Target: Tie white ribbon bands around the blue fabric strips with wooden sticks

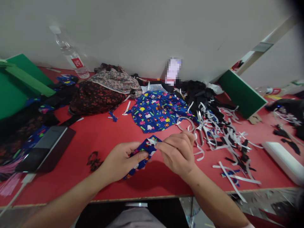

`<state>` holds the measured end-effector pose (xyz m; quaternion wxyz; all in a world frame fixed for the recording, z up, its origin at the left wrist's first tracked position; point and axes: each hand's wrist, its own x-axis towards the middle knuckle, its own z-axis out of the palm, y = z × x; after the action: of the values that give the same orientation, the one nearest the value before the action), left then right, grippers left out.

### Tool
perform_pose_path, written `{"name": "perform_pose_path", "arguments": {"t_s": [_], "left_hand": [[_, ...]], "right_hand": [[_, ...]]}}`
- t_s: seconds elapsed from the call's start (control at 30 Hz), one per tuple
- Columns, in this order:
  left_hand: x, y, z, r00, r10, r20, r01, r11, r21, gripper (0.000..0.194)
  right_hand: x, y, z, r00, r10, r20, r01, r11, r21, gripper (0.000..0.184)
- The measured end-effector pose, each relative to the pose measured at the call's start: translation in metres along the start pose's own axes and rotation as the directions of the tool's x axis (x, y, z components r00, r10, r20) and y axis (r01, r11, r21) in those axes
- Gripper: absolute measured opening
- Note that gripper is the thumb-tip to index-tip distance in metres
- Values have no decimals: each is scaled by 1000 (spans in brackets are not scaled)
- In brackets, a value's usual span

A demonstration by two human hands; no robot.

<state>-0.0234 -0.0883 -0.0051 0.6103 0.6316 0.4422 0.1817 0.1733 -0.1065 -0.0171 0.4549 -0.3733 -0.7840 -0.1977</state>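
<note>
Between my hands is a folded piece of blue printed fabric [142, 161] with a colourful cartoon pattern, held just above the red table. My left hand [125, 158] is closed on it, the thumb lying across the print. At its upper right corner, the fingertips of my right hand [178, 152] pinch the edge, where a bit of white [152, 141] shows. Behind my hands spreads a larger blue printed cloth [154, 112] of the same pattern. Scissors [203, 131] with pale handles lie beyond my right hand, among scraps.
White and black strips [234, 142] litter the right side of the red table [166, 186]. A dark floral cloth [97, 98], a water bottle [73, 58] and a phone [173, 71] are at the back. A black power bank [46, 148] stands left, a white case [283, 161] right. Green panels [242, 91] flank the space.
</note>
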Motion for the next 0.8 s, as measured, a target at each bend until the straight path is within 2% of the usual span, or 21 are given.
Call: {"name": "perform_pose_path", "arguments": {"t_s": [0.13, 0.23, 0.37, 0.57, 0.8], "left_hand": [[1, -1, -4, 994, -66, 93, 83, 978, -190, 31], [2, 1, -6, 993, -88, 83, 105, 968, -228, 30], [4, 1, -6, 998, -64, 11, 65, 985, -159, 27], [6, -8, -4, 994, 20, -110, -15, 999, 48, 23], [7, -8, -3, 989, 28, -143, -17, 997, 78, 24]], "right_hand": [[4, 1, 1, 999, 21, -33, -18, 997, 71, 16], [7, 1, 2, 997, 51, -66, -41, 989, 143, 13], [8, 1, 2, 999, 46, -20, -40, 975, 219, 11], [5, 0, 3, 999, 30, 24, -33, 986, 162, 11], [-1, 0, 0, 994, -74, 83, 65, 992, 107, 14]]}}
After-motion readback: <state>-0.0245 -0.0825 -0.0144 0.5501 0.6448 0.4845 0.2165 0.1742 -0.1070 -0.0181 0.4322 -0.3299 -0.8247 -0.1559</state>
